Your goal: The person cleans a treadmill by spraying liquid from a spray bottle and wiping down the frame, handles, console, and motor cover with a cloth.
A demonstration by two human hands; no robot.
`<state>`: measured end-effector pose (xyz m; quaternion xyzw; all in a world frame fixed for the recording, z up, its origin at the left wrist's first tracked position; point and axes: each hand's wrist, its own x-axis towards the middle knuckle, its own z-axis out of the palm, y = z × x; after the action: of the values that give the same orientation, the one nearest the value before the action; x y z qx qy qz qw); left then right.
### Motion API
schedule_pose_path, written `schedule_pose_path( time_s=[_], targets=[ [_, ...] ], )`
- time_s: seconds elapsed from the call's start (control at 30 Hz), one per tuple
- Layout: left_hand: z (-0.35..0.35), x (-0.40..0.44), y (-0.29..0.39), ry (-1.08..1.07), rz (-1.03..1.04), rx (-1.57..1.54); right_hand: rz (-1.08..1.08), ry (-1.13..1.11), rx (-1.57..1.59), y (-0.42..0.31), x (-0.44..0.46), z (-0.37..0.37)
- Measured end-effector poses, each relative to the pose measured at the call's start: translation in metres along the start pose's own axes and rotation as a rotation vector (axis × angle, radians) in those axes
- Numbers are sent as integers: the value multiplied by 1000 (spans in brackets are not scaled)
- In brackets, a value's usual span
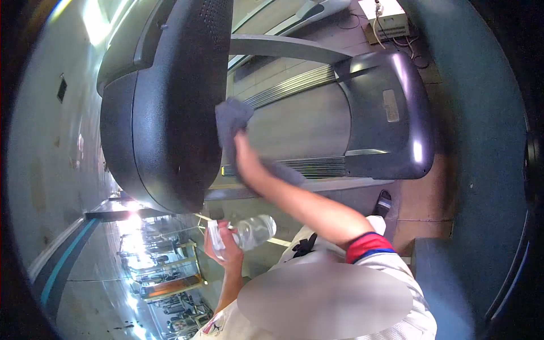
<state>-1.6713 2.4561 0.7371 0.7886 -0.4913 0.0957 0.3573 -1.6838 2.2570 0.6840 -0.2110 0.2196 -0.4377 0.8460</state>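
My right hand point(241, 141) is stretched out with a grey cloth point(231, 116) in it, blurred by motion. The cloth covers most of the fingers and overlaps the edge of the treadmill's large dark housing point(170, 107); I cannot tell whether they touch. A loose grey end of cloth hangs beyond my forearm. Lower left, my left hand point(226, 249) is closed around the neck of a clear spray bottle point(255, 232) with a white top. The bottle lies tilted sideways, apart from the machine.
The treadmill's belt point(300, 124) and glossy black motor cover point(391, 113) lie to the right of the housing. A white box with cables point(388, 20) sits at the top right. My sandalled foot point(384, 203) is on the floor. Gym equipment point(175, 289) stands at lower left.
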Motion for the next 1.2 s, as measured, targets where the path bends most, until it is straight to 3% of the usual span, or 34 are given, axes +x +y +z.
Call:
schedule_pose_path(
  time_s=[0.03, 0.07, 0.1, 0.13, 0.2, 0.27, 0.33, 0.37, 0.43, 0.47, 0.53, 0.6, 0.7, 0.73, 0.77, 0.83, 0.9, 1.0, 1.1, 1.2],
  targets=[
    [-8, -5, -5, -17, -78, 21, 72, -52, -75, 17, -8, 22],
    [-16, -11, -13, -34, -153, 39, 173, 61, 42, 4, -36, 49],
    [-26, -21, -36, 32, -129, 108, 41, 76, 8, 12, -60, 64],
    [-32, -31, -66, 101, -102, 173, -257, 50, -100, 28, -85, 72],
    [-37, -55, -117, 285, -58, -120, -683, 22, -254, 41, -115, 78],
    [-44, -56, -118, 216, -26, -74, -824, 34, -294, 23, -105, 74],
    [-61, -39, -66, -111, -9, 308, -700, 96, -216, -30, -51, 60],
    [-52, -33, -45, -65, 7, 304, -586, 130, -140, -56, -16, 53],
    [-37, -17, -31, -106, 324, 336, -506, 195, -41, -97, 63, 39],
    [-25, -10, -31, -105, 364, 298, -491, 230, -201, -109, 104, 25],
    [11, 8, -14, -120, 344, 207, -241, 189, -240, -169, 56, 5],
    [53, 32, 27, -133, 351, 11, -329, 177, -278, -173, 44, -27],
    [102, 52, 45, 14, 399, -56, -821, 178, -245, -142, 28, -98],
    [112, 54, 47, 75, 407, -69, -853, 166, -150, -129, 16, -119],
    [113, 55, 52, 35, 244, -110, -794, 147, 18, -115, 0, -137],
    [119, 62, 42, 102, 209, -144, -475, 122, 571, -101, -34, -155],
    [119, 66, 27, 145, 193, -155, -281, 183, 724, -79, -46, -177],
    [109, 61, 24, 182, 183, -141, -207, 113, 760, -41, -33, -192],
    [89, 61, 12, 171, 145, -80, -181, 194, 496, 40, 9, -213],
    [70, 48, 4, 153, 150, -28, 60, 369, 506, -2, -22, -154]
  ],
)
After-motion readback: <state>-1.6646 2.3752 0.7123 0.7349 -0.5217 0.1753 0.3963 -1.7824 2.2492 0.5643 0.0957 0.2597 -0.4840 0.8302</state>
